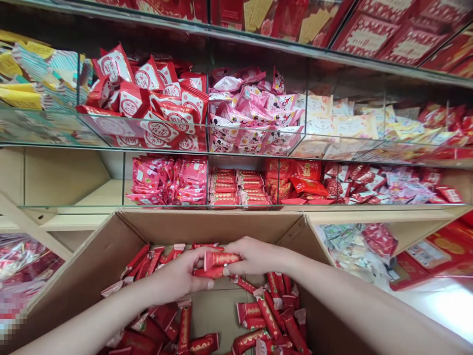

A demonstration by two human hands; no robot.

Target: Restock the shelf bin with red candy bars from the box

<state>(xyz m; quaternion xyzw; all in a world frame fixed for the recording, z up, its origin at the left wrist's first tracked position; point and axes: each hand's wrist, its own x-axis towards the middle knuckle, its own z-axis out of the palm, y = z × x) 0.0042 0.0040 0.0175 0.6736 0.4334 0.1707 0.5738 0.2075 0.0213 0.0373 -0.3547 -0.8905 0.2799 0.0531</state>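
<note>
Both of my hands are over an open cardboard box point(207, 224), meeting near its far side. Between them is a small bundle of red wrapped snack bars point(223, 258), at least two, lying one on another. My left hand point(188, 276) grips the bundle's left end, thumb below and fingers behind. From the right, my right hand point(251, 257) holds the other end, with its thumb at the front. Many more loose red snack bars point(269, 315) lie scattered on the box floor, thickest along the left and right sides.
Behind the box, a glass-fronted shelf point(166, 204) holds pink packets point(190, 177), stacked red bars point(254, 187) and red packets point(306, 177). Above it, another shelf carries red-and-white packets point(158, 108) and pink cartoon packets point(254, 113). Plastic-wrapped goods point(351, 246) sit right of the box.
</note>
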